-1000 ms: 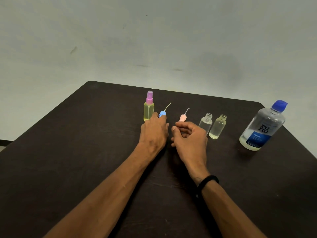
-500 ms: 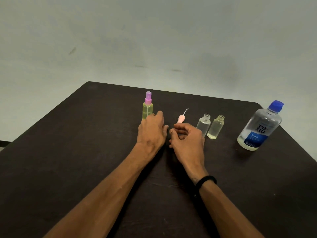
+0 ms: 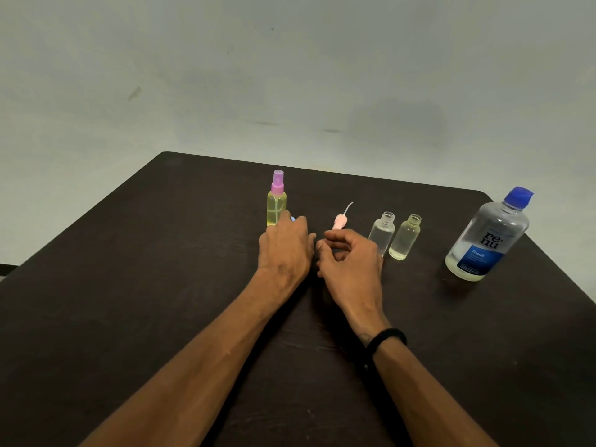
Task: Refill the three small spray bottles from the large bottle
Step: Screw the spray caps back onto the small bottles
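A small yellow spray bottle (image 3: 276, 206) with a purple spray top stands upright on the dark table (image 3: 129, 269). My left hand (image 3: 283, 250) lies palm down right in front of it. Its fingers curl over a blue spray head (image 3: 293, 218), of which only a sliver shows. A pink spray head (image 3: 339, 221) with its thin tube lies just beyond my right hand (image 3: 350, 261), whose fingers are loosely curled and hold nothing. Two small uncapped bottles, one clear (image 3: 382, 232) and one yellowish (image 3: 405, 237), stand to its right. The large blue-capped bottle (image 3: 487, 237) stands at the far right.
The table's far edge runs just behind the row of bottles, with a pale wall beyond. The large bottle stands close to the table's right edge. A black band circles my right wrist.
My left hand slid forward over the blue spray head, and its tube no longer shows. The right hand stayed in place with its fingers loosely curled.
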Demonstrator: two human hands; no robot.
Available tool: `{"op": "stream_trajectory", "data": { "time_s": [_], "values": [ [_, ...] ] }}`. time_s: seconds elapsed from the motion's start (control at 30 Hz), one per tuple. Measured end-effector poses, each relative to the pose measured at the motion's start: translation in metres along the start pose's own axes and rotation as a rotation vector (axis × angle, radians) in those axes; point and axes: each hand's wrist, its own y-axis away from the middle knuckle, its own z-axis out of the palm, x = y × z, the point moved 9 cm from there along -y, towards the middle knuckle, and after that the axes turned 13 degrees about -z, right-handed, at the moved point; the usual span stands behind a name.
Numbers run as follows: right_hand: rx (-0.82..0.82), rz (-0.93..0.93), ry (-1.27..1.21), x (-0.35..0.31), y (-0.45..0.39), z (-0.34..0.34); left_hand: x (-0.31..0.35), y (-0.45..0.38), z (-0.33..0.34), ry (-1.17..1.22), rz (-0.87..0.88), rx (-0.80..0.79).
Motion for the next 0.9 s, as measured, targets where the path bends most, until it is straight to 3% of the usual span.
{"op": "stream_trajectory", "data": {
  "time_s": [0.17,0.33,0.47,0.6,0.7,0.83,0.9],
  "values": [
    [-0.008,-0.020,0.025,-0.008,0.000,-0.003,0.008,0.004,0.001,0.051,0.110,-0.030],
    [0.086,-0.048,0.034,-0.015,-0.003,-0.017,0.021,0.008,-0.004,0.149,0.268,-0.047],
    [0.127,-0.023,0.015,-0.012,-0.004,-0.020,0.011,0.002,-0.008,0.172,0.175,0.072],
    [0.097,-0.041,0.055,-0.015,-0.002,-0.017,0.006,0.000,0.008,0.101,0.126,-0.001],
    [0.091,-0.031,0.068,-0.014,-0.003,-0.017,0.003,-0.002,0.006,0.147,0.102,0.030],
    [0.093,-0.043,0.083,-0.016,-0.002,-0.019,-0.005,-0.002,-0.008,0.276,0.027,0.093],
    [0.091,-0.058,0.087,-0.019,-0.003,-0.021,-0.010,-0.004,-0.016,0.474,-0.058,0.075]
  ]
}}
